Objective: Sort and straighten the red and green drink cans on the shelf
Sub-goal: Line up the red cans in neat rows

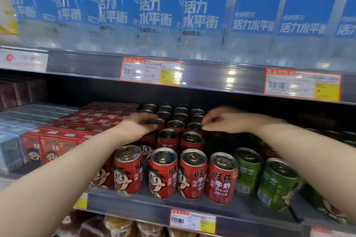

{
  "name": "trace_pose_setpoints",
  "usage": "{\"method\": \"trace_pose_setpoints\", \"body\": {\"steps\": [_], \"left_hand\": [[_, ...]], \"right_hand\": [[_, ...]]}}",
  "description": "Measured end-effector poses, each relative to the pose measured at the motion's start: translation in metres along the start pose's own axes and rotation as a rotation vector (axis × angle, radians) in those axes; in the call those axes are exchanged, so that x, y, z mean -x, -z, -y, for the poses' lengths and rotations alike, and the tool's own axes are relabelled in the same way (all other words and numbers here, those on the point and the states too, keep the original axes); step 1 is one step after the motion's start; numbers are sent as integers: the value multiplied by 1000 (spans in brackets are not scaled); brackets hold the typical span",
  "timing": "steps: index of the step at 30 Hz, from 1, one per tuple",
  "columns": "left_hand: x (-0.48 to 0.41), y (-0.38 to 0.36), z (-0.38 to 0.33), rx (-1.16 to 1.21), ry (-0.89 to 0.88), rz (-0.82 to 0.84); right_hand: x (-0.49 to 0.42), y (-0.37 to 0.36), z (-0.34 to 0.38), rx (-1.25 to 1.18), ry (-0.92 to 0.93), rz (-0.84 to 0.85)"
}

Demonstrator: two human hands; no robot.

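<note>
Red milk cans (162, 173) with a cartoon face stand in several rows on the middle shelf (146, 205), running back into the dark. Two green cans (248, 170) stand at the front right, beside the red ones. My left hand (138, 124) reaches deep over the left rows, its fingers curled around the top of a red can in a back row. My right hand (221, 119) hovers over the right rows, with thumb and fingers pinched at the rim of a red can (194, 127). Whether either hand grips firmly is unclear through the blur.
Red drink cartons (52, 146) and pale blue packs (11, 148) fill the shelf's left side. Tall blue-labelled water bottles (158, 11) line the shelf above, with price tags (151, 71) on its edge. A dark gap lies behind the green cans. Packaged goods show on the shelf below.
</note>
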State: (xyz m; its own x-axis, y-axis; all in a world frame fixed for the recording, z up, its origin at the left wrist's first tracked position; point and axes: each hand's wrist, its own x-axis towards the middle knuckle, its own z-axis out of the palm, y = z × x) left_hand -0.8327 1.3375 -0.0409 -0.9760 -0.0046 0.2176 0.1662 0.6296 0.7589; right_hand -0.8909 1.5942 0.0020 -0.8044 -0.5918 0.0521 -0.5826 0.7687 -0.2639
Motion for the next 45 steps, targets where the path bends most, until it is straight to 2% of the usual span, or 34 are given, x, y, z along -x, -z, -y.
{"method": "trace_pose_setpoints", "body": {"steps": [2, 4, 11, 14, 16, 19, 24, 27, 30, 32, 39, 45], "left_hand": [[9, 15, 7, -160, -18, -35], [21, 32, 16, -272, 3, 14], [59, 60, 42, -639, -59, 294], [64, 58, 61, -803, -116, 300], [66, 54, 74, -880, -188, 228], [65, 50, 82, -882, -252, 108], [63, 49, 84, -885, -277, 65], [63, 49, 83, -898, -270, 89], [62, 52, 79, -845, -258, 140], [60, 56, 76, -805, -254, 155], [51, 59, 71, -827, -186, 295], [53, 58, 70, -754, -215, 275]], "right_hand": [[19, 9, 4, 52, -10, 105], [33, 4, 16, 84, -8, 192], [30, -56, 81, 179, 200, 164], [21, -72, 91, 271, 164, 140], [18, -76, 95, 250, 133, 99], [14, -82, 105, 162, 91, 50], [14, -91, 110, 90, 49, 1], [19, -82, 107, 72, 30, -3], [10, -64, 101, -48, -52, -142], [-4, -56, 100, -13, -99, -180], [-74, -76, 130, 157, -84, 38], [-86, -79, 122, 247, -85, 181]]}}
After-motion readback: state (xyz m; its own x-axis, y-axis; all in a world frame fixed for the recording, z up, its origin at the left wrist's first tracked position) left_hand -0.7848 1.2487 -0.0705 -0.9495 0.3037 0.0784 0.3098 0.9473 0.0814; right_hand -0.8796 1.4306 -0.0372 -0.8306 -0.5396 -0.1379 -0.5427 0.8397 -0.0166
